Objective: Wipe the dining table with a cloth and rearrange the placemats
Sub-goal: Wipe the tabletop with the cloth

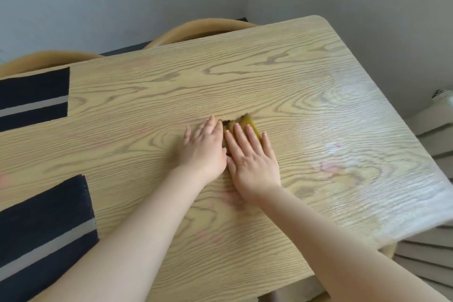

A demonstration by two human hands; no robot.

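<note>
Yellow cloth lies flat under both hands' straight fingers; sound practice calls for even pressure across the counter in overlapping strokes.

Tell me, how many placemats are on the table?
2, both dark with a grey stripe, at the table's left edge: the far placemat by the chairs, the near placemat beside the left forearm. Others may lie outside the picture.
</note>
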